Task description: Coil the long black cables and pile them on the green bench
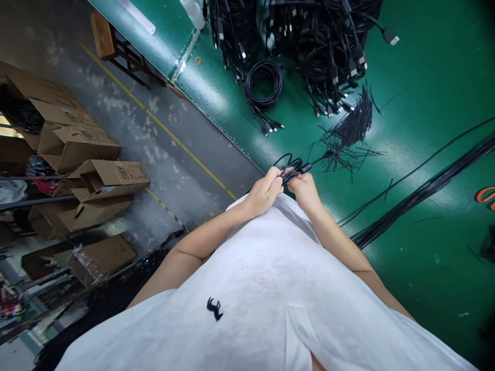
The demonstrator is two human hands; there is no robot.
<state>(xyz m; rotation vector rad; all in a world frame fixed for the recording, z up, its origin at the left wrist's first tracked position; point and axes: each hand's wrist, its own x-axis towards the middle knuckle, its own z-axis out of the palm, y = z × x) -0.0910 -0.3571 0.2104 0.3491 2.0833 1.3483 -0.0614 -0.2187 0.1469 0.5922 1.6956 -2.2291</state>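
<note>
Black cable [293, 171], gathered into a small loose coil, lies between the two hands of the person in the white shirt [266, 268], just in front of the waist and at the edge of the green table [436, 82]. Its long axis runs crosswise from one hand to the other, rising slightly away from the body toward the right; a thicker dark end [306, 168] sits just above the right hand, while thin loops stand up above the left.

Left hand [266, 191]: fingers folded inward, thumb pressed on top, closed about the near side of the coil. Right hand [304, 190]: fingers bent and drawn together at the opposite side, gripping it too; the tips are partly hidden, so the exact pinch cannot be told. Neither hand is spread.

The relation that seems to matter most, to anyone watching from beside the table, is with the pile of thin black strips [356, 123], beyond the coil and to its right. The right hand is the nearer to it, with the coil near the pile's lower tip; whether the fine strand between them joins the coil cannot be told.
</note>
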